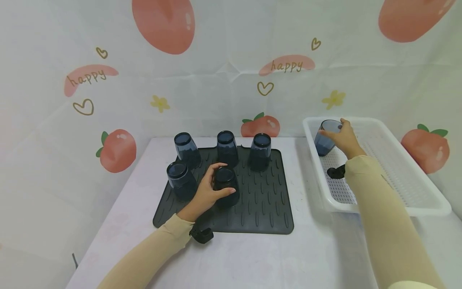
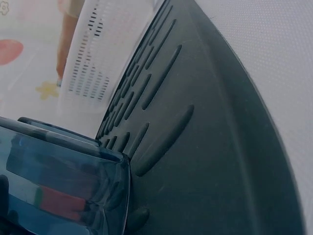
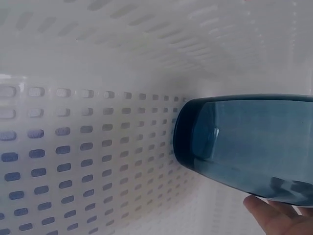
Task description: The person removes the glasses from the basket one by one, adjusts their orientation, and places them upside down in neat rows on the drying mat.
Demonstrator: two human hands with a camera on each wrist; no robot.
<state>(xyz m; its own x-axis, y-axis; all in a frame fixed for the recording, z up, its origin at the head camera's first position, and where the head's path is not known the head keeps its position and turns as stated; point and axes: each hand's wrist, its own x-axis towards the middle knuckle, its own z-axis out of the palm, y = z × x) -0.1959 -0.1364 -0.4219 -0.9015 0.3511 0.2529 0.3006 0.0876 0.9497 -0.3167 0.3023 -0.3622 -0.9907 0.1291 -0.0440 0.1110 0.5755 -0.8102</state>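
Observation:
My left hand [image 1: 208, 189] grips a dark blue glass [image 1: 226, 196] that stands upside down near the front of the black drying mat [image 1: 267, 208]. In the left wrist view the side of this glass [image 2: 63, 181] lies against the ridged mat [image 2: 205, 147]. Over in the white basket [image 1: 382, 124], my right hand [image 1: 344, 140] holds another blue glass [image 1: 324, 140] by its upper part, slightly tilted, at the back left corner. The right wrist view shows that glass [image 3: 254, 147] with its thick base close to the perforated basket floor and fingertips [image 3: 264, 210] along its side.
Several more upturned glasses stand on the mat: one at the back left [image 1: 187, 150], one at the back middle [image 1: 227, 148], one at the back right [image 1: 260, 152] and one at the left [image 1: 181, 180]. A printed cloth [image 1: 216, 92] hangs behind the white table [image 1: 252, 261].

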